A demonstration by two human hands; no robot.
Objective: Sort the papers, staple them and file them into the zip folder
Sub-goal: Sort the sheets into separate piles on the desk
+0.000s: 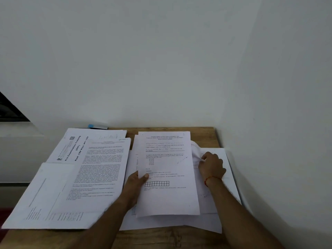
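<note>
While I watch through the head camera, I see a wooden desk (161, 238) set against a plain pale wall (161, 60), with printed papers covering most of its top. The left hand (138, 178) grips a page (167, 177) by its left edge, thumb on the printed face and fingers hidden underneath, holding it lifted off the paper below. The page shows a centred heading, lines of maths questions and a small row of boxes. The right hand (212, 164) is just right of the page, fingers curled, pinching the raised edge of a sheet (196, 151) that belongs to the spread of papers (224, 194) lying there. A red thread (211, 179) circles that wrist. The hands are apart, with the page between them. More white paper shows under the page, reaching toward the near edge of the desk. On the left side lies a second, overlapping pile: a booklet (75, 148) titled "Pre Examination Training" at the back, a printout (102, 169) of dense text partly over it, and a chart (45, 194) with ruled columns nearest me. Behind the booklet, at the far edge by the wall, sits a small blue-and-white item (98, 126); I cannot tell what it is.
</note>
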